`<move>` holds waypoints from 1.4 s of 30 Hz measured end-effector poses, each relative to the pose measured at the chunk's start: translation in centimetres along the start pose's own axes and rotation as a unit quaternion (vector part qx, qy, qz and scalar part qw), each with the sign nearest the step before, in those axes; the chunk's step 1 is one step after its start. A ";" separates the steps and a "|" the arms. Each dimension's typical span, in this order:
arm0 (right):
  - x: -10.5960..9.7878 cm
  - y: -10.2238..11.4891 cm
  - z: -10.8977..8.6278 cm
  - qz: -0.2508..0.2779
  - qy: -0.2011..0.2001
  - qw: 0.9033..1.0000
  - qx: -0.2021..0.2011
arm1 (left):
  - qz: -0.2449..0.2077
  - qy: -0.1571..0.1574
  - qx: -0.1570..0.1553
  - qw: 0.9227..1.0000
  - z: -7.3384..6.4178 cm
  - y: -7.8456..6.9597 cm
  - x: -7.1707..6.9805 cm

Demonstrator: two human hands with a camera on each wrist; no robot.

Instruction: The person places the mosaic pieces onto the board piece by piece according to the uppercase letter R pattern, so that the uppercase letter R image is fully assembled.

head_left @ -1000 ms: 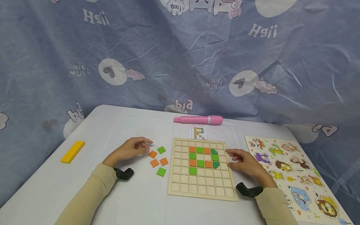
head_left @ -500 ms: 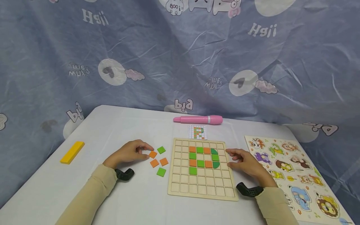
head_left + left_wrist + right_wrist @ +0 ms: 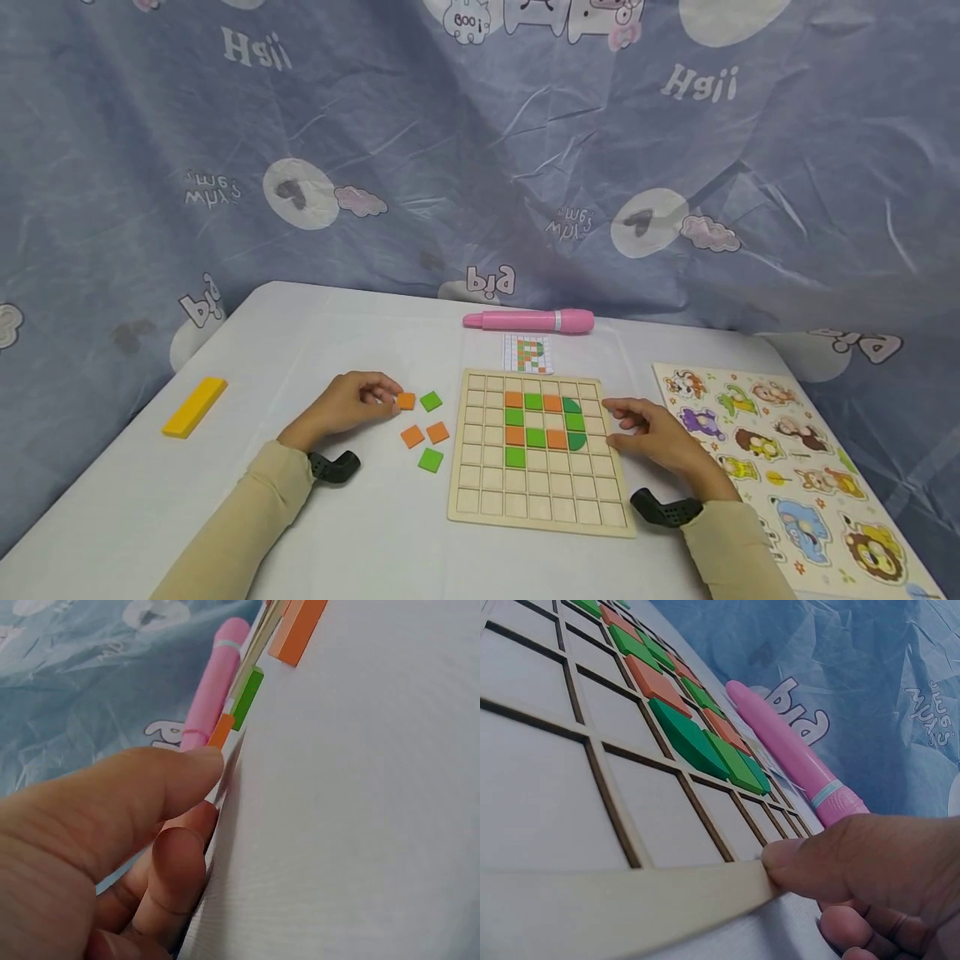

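Note:
My left hand point(image 3: 351, 404) pinches an orange square tile point(image 3: 406, 402) between thumb and fingers, low over the table; the left wrist view shows the thumb point(image 3: 180, 776) partly covering it. Close by lie a green tile point(image 3: 431, 401), two more orange tiles point(image 3: 437, 432) and another green tile point(image 3: 431, 460). To their right is a wooden grid board point(image 3: 480, 500), its cells partly filled with orange, green and rounded dark green tiles. My right hand point(image 3: 656, 433) rests at the board's right edge, thumb on the rim in the right wrist view and fingers loosely bent.
Behind the board lie a small printed pattern card point(image 3: 528, 354) and a pink marker-shaped stick point(image 3: 528, 321). A yellow block point(image 3: 194, 407) sits at the far left. An animal puzzle board point(image 3: 780, 467) covers the right side of the table, and a patterned blue cloth point(image 3: 450, 167) hangs behind.
My left hand has come down onto the nearest orange tile and pinched it, turning it slightly. The right hand has stayed at the board's edge.

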State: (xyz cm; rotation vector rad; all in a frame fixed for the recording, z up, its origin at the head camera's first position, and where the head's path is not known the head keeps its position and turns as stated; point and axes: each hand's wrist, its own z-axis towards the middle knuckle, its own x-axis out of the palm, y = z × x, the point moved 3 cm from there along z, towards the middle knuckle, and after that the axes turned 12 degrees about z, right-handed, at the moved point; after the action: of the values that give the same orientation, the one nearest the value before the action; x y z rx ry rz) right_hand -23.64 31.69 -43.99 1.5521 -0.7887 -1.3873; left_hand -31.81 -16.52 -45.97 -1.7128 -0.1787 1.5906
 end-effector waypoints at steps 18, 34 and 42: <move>0.1 -0.1 -0.2 0.001 -0.001 1.000 -0.004 | -0.042 -0.050 -0.067 0.996 -0.1 -1.9 -0.1; 0.0 -0.3 -0.1 0.010 -0.001 1.000 -0.009 | -0.061 -0.006 -0.040 0.997 -0.3 -7.2 2.0; 0.0 -0.3 0.0 0.012 -0.002 1.000 -0.010 | -0.068 0.027 -0.033 0.997 -0.5 -10.1 3.7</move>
State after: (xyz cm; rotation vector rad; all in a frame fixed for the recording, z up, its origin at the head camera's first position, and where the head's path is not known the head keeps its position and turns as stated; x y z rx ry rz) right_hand -23.67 31.83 -44.29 1.5204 -0.7904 -1.3773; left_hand -26.61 -7.61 -42.73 -1.7522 -0.3179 1.4523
